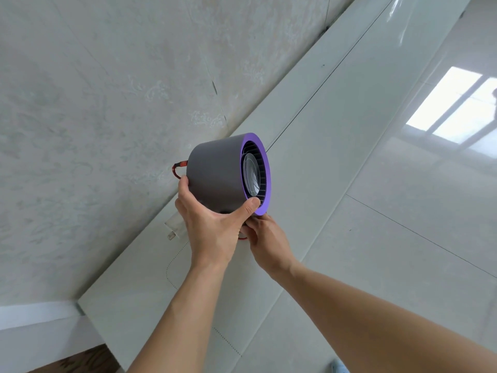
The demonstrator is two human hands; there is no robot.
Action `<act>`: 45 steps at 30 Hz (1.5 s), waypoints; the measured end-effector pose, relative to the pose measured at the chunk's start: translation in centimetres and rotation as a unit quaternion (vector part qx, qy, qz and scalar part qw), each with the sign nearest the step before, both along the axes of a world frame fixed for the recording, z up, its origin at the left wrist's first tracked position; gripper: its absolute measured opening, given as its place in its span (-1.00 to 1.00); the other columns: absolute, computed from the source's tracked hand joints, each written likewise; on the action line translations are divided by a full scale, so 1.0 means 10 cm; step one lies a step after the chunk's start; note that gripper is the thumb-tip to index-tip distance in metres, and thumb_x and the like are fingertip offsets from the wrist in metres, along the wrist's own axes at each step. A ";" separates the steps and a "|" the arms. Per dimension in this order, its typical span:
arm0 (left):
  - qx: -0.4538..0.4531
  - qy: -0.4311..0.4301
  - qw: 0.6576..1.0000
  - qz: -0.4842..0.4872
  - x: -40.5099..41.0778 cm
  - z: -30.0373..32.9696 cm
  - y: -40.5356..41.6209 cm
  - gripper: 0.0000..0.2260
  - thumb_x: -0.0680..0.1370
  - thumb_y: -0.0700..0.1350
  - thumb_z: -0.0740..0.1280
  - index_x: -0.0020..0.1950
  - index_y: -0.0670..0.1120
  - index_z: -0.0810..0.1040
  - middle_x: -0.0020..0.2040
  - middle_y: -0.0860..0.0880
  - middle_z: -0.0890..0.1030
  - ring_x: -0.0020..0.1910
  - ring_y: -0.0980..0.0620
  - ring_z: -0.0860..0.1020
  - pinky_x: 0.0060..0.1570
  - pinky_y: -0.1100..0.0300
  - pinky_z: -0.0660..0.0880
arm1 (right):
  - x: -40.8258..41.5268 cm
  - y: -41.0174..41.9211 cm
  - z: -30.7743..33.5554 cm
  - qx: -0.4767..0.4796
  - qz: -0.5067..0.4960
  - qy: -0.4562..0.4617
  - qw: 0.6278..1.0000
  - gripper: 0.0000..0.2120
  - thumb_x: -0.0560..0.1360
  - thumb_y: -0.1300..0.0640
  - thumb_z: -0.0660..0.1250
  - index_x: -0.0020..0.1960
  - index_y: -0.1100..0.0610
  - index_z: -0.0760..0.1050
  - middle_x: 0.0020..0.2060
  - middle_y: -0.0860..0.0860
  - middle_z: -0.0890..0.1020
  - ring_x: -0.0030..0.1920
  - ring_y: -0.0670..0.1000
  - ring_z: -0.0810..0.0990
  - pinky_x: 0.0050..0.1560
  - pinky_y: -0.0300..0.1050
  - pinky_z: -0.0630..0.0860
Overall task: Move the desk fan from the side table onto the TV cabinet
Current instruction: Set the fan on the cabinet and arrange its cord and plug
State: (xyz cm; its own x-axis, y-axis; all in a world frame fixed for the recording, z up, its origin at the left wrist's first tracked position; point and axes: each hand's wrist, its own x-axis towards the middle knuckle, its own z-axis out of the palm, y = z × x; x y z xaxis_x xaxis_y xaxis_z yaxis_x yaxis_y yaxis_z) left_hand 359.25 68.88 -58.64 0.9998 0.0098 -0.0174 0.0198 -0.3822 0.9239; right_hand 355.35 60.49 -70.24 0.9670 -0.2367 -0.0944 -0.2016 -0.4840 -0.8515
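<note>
The desk fan [217,173] is a grey drum with a purple front ring and dark grille, facing right. It sits at or just above the long pale TV cabinet top [317,135], close to the wall; whether it touches I cannot tell. My left hand [212,227] grips its lower side, thumb on the purple rim. My right hand [265,238] holds the fan's base from below, which is mostly hidden. A red cable [178,168] loops out behind the fan.
A marbled wall [107,103] rises directly behind the cabinet. A small clear plastic piece [173,227] lies on the cabinet by my left hand. Glossy floor tiles [403,224] lie to the right. The cabinet's near end [88,310] is at lower left.
</note>
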 end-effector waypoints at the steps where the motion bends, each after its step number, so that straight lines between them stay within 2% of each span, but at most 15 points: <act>1: 0.004 0.001 1.000 -0.009 0.01 0.01 0.02 0.09 0.16 -0.02 0.68 0.55 -0.01 0.13 0.33 0.08 0.27 0.30 0.15 0.40 0.32 0.10 0.45 | 0.00 0.03 -0.01 0.002 -0.008 0.004 1.000 -0.62 0.50 -0.04 -0.02 -0.05 0.06 0.54 0.12 -0.14 0.54 0.15 -0.01 0.57 -0.08 0.05 0.60; 7: 0.003 0.009 0.997 -0.070 0.07 0.02 0.16 0.09 0.12 0.04 0.67 0.53 0.03 0.15 0.36 0.09 0.29 0.35 0.09 0.42 0.23 0.15 0.50 | -0.02 0.21 -0.03 0.011 -0.060 0.013 0.998 -0.64 0.50 0.00 -0.01 -0.07 0.11 0.53 0.10 -0.10 0.55 0.14 0.02 0.59 -0.10 0.10 0.61; 11: -0.010 0.011 0.995 -0.099 0.12 0.00 0.23 0.10 0.07 0.12 0.65 0.50 0.10 0.17 0.39 0.08 0.30 0.40 0.05 0.41 0.24 0.00 0.53 | -0.04 0.33 -0.03 0.021 -0.090 0.014 0.996 -0.62 0.49 -0.01 -0.03 -0.02 0.09 0.53 0.10 -0.09 0.54 0.14 0.02 0.59 -0.09 0.11 0.61; 17: -0.008 0.014 0.993 -0.115 0.12 0.02 0.27 0.12 0.05 0.13 0.65 0.51 0.10 0.17 0.37 0.09 0.31 0.39 0.07 0.41 0.24 0.01 0.53 | -0.06 0.39 0.01 0.047 -0.111 0.008 0.993 -0.65 0.53 -0.04 0.00 0.08 0.01 0.52 0.15 -0.15 0.52 0.20 -0.01 0.57 0.01 0.07 0.61; 22: -0.007 0.035 0.993 -0.116 0.15 0.06 0.29 0.09 0.06 0.16 0.65 0.50 0.11 0.19 0.37 0.06 0.39 0.34 0.05 0.47 0.24 0.03 0.53 | -0.08 0.39 0.07 0.004 -0.124 0.034 0.992 -0.61 0.51 -0.04 -0.02 -0.06 0.11 0.54 0.10 -0.08 0.54 0.11 0.01 0.60 -0.09 0.10 0.61; 25: -0.037 0.069 0.990 -0.114 0.18 0.10 0.31 0.02 0.13 0.05 0.67 0.49 0.07 0.23 0.33 0.08 0.47 0.26 0.10 0.55 0.18 0.12 0.57 | -0.10 0.38 0.20 -0.023 -0.124 0.027 0.992 -0.69 0.55 0.08 0.08 -0.08 0.19 0.56 0.13 -0.02 0.55 0.10 0.06 0.54 -0.11 0.09 0.57; 27: -0.062 0.089 0.988 -0.112 0.18 0.14 0.32 -0.07 0.21 -0.10 0.67 0.47 0.03 0.27 0.28 0.08 0.52 0.16 0.18 0.60 0.04 0.29 0.59 | -0.12 0.37 0.25 -0.024 -0.123 0.023 0.992 -0.75 0.58 0.16 0.15 -0.01 0.21 0.59 0.18 0.00 0.54 0.10 0.09 0.53 -0.09 0.08 0.55; 29: -0.083 0.103 0.985 -0.112 0.19 0.15 0.32 -0.14 0.26 -0.18 0.64 0.46 0.01 0.30 0.25 0.06 0.56 0.07 0.25 0.63 -0.04 0.35 0.59 | -0.12 0.37 0.26 -0.025 -0.123 0.027 0.992 -0.76 0.59 0.17 0.16 0.05 0.21 0.60 0.22 0.00 0.53 0.11 0.10 0.53 -0.08 0.07 0.54; 34: -0.110 0.116 0.980 -0.114 0.20 0.15 0.33 -0.21 0.29 -0.21 0.61 0.44 0.00 0.34 0.22 0.03 0.59 0.00 0.30 0.64 -0.09 0.37 0.57 | -0.11 0.38 0.26 -0.029 -0.117 0.024 0.992 -0.74 0.59 0.16 0.17 0.13 0.16 0.60 0.29 -0.02 0.50 0.18 0.11 0.51 -0.05 0.09 0.55; 42: -0.122 0.120 0.977 -0.125 0.19 0.16 0.34 -0.17 0.28 -0.20 0.62 0.47 0.01 0.31 0.28 0.01 0.56 0.08 0.23 0.64 -0.05 0.32 0.59 | -0.10 0.35 0.32 -0.066 -0.097 0.046 0.992 -0.73 0.60 0.16 0.16 0.15 0.16 0.59 0.30 -0.03 0.48 0.20 0.10 0.49 -0.08 0.06 0.55; 45: -0.124 0.117 0.977 -0.130 0.17 0.16 0.34 -0.19 0.31 -0.24 0.60 0.48 0.01 0.30 0.29 0.01 0.55 0.08 0.24 0.63 -0.07 0.36 0.58 | -0.11 0.36 0.33 -0.062 -0.098 0.046 0.992 -0.74 0.60 0.16 0.16 0.13 0.18 0.59 0.31 -0.03 0.48 0.20 0.11 0.49 -0.08 0.07 0.55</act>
